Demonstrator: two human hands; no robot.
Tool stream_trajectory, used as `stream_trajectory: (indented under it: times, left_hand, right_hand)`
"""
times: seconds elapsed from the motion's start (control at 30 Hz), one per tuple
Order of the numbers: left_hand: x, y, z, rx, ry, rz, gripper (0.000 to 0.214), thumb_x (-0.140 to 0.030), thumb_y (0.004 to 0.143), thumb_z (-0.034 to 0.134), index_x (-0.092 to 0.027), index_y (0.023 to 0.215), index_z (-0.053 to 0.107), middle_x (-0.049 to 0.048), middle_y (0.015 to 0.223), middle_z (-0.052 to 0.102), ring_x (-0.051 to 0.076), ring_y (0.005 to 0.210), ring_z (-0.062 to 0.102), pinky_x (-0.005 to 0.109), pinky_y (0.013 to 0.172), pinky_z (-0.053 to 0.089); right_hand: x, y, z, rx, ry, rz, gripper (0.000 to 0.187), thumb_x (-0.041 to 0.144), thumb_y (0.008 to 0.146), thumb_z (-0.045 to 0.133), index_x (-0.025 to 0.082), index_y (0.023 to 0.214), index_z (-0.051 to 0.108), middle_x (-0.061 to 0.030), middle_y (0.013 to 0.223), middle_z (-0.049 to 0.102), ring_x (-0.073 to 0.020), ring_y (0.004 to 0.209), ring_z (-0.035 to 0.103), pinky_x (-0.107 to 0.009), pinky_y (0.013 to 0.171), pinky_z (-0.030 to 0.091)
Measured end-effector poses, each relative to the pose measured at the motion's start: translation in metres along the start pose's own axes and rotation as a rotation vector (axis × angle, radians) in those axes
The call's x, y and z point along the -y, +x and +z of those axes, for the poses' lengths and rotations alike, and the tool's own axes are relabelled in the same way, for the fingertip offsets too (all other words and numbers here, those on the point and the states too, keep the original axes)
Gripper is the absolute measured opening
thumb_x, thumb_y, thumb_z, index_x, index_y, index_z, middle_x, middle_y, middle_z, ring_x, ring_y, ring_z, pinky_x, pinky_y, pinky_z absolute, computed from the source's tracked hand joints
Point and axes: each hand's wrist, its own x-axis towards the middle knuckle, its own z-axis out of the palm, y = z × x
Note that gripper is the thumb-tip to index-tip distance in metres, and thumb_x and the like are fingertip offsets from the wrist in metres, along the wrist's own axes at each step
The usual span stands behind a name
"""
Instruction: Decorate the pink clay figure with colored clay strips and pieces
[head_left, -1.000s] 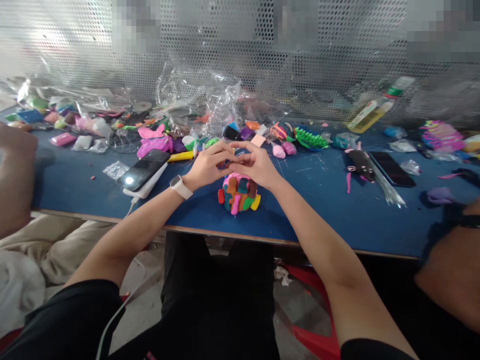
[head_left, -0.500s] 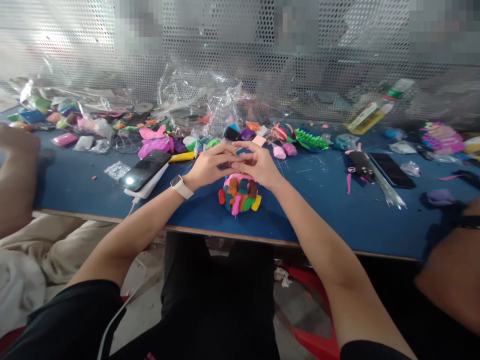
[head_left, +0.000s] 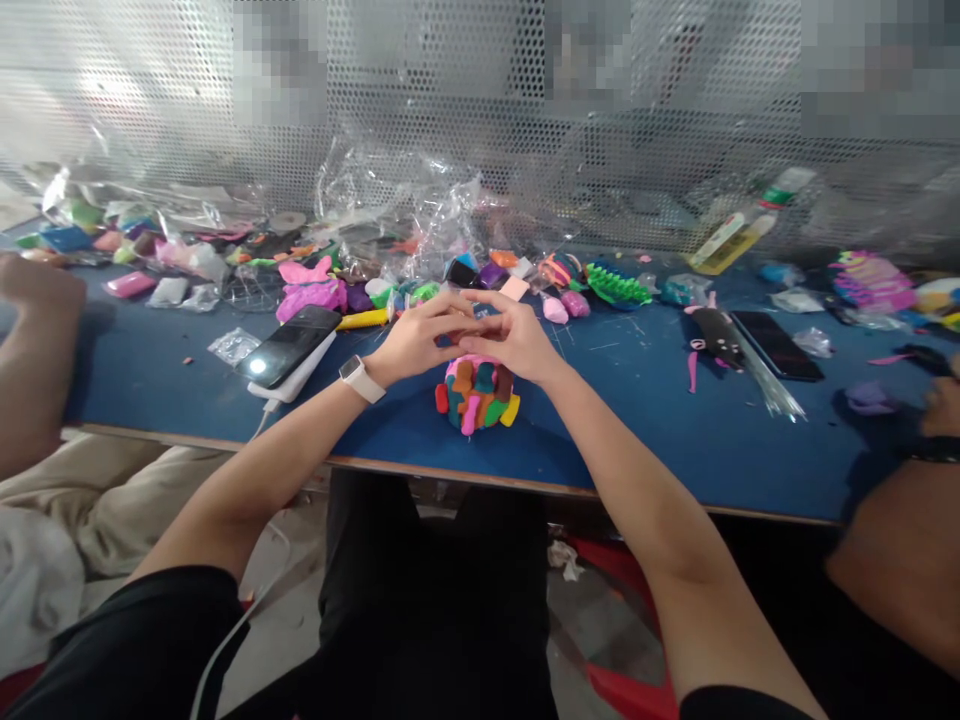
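A rounded modelling-clay figure [head_left: 478, 394] stands on the blue table in front of me. Patches of pink, brown, teal, orange and green cover it, with red and yellow bits sticking out at its sides. Just above and behind it, the fingertips of my left hand [head_left: 421, 338] and my right hand [head_left: 523, 338] meet, fingers bent and pinched together. Whatever lies between them, if anything, is too small or hidden to name. A white watch is on my left wrist.
A phone [head_left: 292, 345] with its light on lies left on a white power bank with a cable. Plastic bags and colourful clay pieces line the back by a perforated metal panel. Rightward are a dark clay mouse [head_left: 716, 338], another phone [head_left: 776, 345] and a bottle [head_left: 750, 225]. Other people's arms flank me.
My fingers have shifted slightly against each other, still meeting above the clay figure. The view has moved a little. At the right edge, the neighbour's hand now shows more.
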Motion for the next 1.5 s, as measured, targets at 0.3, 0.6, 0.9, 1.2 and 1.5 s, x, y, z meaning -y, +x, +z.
stream_trajectory:
  times: [0.3, 0.6, 0.9, 1.2, 1.5]
  left_hand:
    - [0.0020, -0.0003, 0.0012, -0.036, 0.011, -0.008, 0.025, -0.046, 0.112, 0.077, -0.024, 0.121, 0.086, 0.0102, 0.120, 0.081, 0.020, 0.105, 0.080, 0.033, 0.086, 0.067]
    - [-0.0019, 0.0024, -0.0020, 0.024, -0.036, 0.055, 0.028, -0.044, 0.111, 0.079, -0.027, 0.131, 0.084, 0.0109, 0.124, 0.081, 0.022, 0.112, 0.081, 0.037, 0.092, 0.070]
    - [-0.0054, 0.0027, -0.0019, -0.041, 0.012, 0.036, 0.024, -0.045, 0.111, 0.079, -0.022, 0.116, 0.084, 0.0100, 0.115, 0.082, 0.019, 0.101, 0.081, 0.032, 0.084, 0.067]
    - [-0.0058, 0.0027, -0.0014, -0.021, -0.002, 0.054, 0.023, -0.043, 0.113, 0.075, -0.022, 0.116, 0.085, 0.0102, 0.115, 0.083, 0.019, 0.101, 0.083, 0.032, 0.086, 0.069]
    - [-0.0057, 0.0010, -0.0025, 0.017, 0.038, 0.035, 0.028, -0.037, 0.110, 0.079, -0.026, 0.135, 0.084, 0.0122, 0.128, 0.082, 0.023, 0.116, 0.083, 0.035, 0.094, 0.071]
  right_hand:
    - [0.0028, 0.0006, -0.0010, -0.036, -0.013, 0.026, 0.090, 0.057, 0.078, 0.106, 0.023, 0.152, 0.068, -0.0038, 0.101, 0.090, -0.0290, 0.096, 0.088, -0.050, 0.095, 0.075]
    - [0.0017, 0.0004, -0.0053, -0.008, -0.003, 0.043, 0.094, 0.052, 0.076, 0.107, 0.024, 0.156, 0.066, -0.0026, 0.097, 0.089, -0.0299, 0.093, 0.089, -0.048, 0.091, 0.076]
    - [0.0047, 0.0007, -0.0001, -0.009, -0.012, 0.038, 0.086, 0.053, 0.078, 0.106, 0.023, 0.149, 0.069, -0.0005, 0.092, 0.088, -0.0277, 0.089, 0.088, -0.047, 0.091, 0.075]
    - [0.0013, 0.0009, -0.0026, -0.021, 0.006, 0.048, 0.085, 0.050, 0.073, 0.109, 0.025, 0.145, 0.072, -0.0005, 0.091, 0.088, -0.0281, 0.088, 0.088, -0.048, 0.090, 0.076]
    - [-0.0014, 0.0020, -0.0003, -0.032, 0.007, 0.028, 0.085, 0.051, 0.073, 0.109, 0.025, 0.145, 0.072, -0.0050, 0.106, 0.091, -0.0320, 0.102, 0.090, -0.052, 0.097, 0.077]
